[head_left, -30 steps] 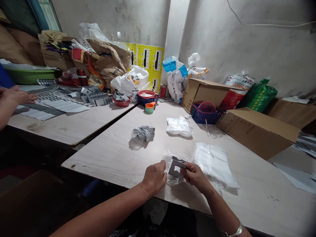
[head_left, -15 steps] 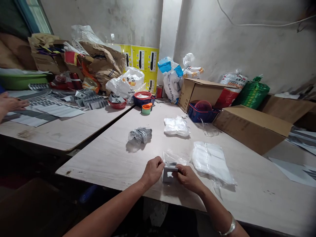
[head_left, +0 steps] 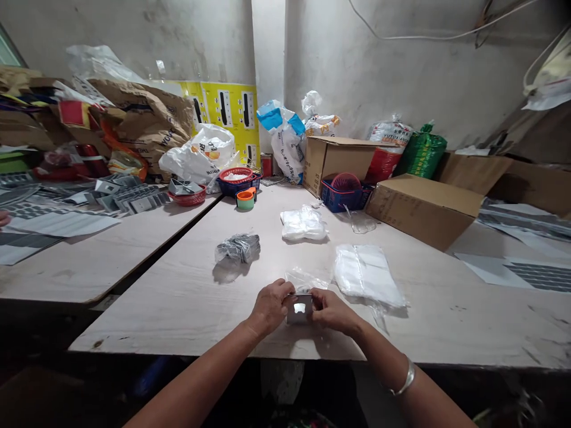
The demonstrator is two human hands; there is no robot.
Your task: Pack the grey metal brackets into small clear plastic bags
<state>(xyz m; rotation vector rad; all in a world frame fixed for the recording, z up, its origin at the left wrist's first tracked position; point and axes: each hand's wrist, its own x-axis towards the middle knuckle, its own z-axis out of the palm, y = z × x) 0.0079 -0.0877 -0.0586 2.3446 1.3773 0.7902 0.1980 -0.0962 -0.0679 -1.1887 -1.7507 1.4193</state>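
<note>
Both my hands meet at the near edge of the pale wooden table [head_left: 147, 315]. My left hand [head_left: 270, 308] and my right hand [head_left: 332, 312] grip the sides of a small grey metal plate [head_left: 298, 317] with a bright cut-out at its centre. A clear plastic bag [head_left: 303, 279] rises behind the plate; I cannot tell if the plate is inside it. Farther out lie a bundle of grey pieces in clear plastic [head_left: 238, 248] and a folded white plastic pack [head_left: 303, 223]. A stack of clear bags [head_left: 366, 275] lies to the right of my right hand.
A second table [head_left: 75, 267] on the left holds grey-and-white sheets and metal pieces, with another person's hand [head_left: 3, 219] at the frame edge. Cardboard boxes [head_left: 419, 211], baskets [head_left: 235, 181] and sacks line the far side.
The plate has come down from its raised, tilted position and now sits lower between both hands. My hands have moved closer together, and the view has swung, shifting everything left.
</note>
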